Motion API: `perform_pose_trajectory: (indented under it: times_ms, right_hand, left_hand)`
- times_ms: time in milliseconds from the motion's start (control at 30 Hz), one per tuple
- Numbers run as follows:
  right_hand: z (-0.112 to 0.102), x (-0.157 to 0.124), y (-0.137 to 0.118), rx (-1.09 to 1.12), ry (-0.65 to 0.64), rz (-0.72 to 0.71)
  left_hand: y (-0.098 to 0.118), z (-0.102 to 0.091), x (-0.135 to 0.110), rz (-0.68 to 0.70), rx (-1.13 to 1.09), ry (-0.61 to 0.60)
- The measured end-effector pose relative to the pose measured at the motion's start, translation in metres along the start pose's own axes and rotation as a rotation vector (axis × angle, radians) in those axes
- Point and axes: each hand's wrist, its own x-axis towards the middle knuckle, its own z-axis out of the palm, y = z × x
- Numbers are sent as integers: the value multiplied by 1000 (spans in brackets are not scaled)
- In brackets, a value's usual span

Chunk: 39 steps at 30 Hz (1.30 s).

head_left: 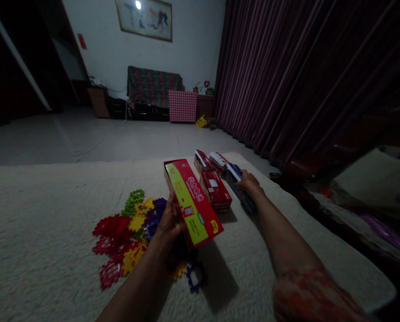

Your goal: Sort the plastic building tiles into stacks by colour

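A red-and-green battery box [189,197] tilts above a cream cover [52,197], the left hand [169,220] closed around its left side, apparently keeping it clear of jumbled plastic toy pieces [114,230]. The right hand [250,182] curls over a blue box [243,197], seemingly steadying it beside red boxes [215,190].

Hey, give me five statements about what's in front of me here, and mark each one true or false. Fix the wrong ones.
1. The left hand holds the red and green box. True.
2. The right hand rests on the pile of notched plastic pieces. False: it grips the blue-and-white object.
3. The notched plastic pieces are all green. False: red, yellow and blue ones show too.
4. A framed picture hangs on the wall. True.
5. The checked cloth is right of the purple curtain. False: it is left of it.
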Motion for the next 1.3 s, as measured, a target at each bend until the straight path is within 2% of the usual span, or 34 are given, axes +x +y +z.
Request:
perform_pose_trajectory:
  times_ms: [167,333,433,533,567,633,733,800,900,1067,1300]
  right_hand:
    - [4,7,-6,-75,-28,22]
    - [-5,-6,0,-107,28,-26]
    - [-7,-26,-2,-64,154,-98]
    - [4,-57,-17,88,311,-313]
    - [11,-68,-24,145,290,-376]
    - [26,-91,-40,198,182,-412]
    - [43,-118,-58,171,101,-338]
    - [46,-127,-63,152,91,-294]
    - [40,-128,-60,144,127,-289]
    - [32,-113,-48,54,226,-252]
    - [54,-94,-34,-67,337,-241]
  left_hand:
    - [2,6,-3,11,6,12]
    - [1,3,0,24,20,-4]
    - [1,2,1,14,19,-9]
    - [4,3,3,20,2,-35]
    - [4,4,4,22,-1,-36]
    - [6,4,4,23,-3,-24]
    - [8,3,5,24,-12,-11]
    - [8,3,6,38,-26,-1]
    - [9,3,5,44,-34,20]
    - [10,3,4,30,-41,19]
    - [9,-4,9,16,-53,4]
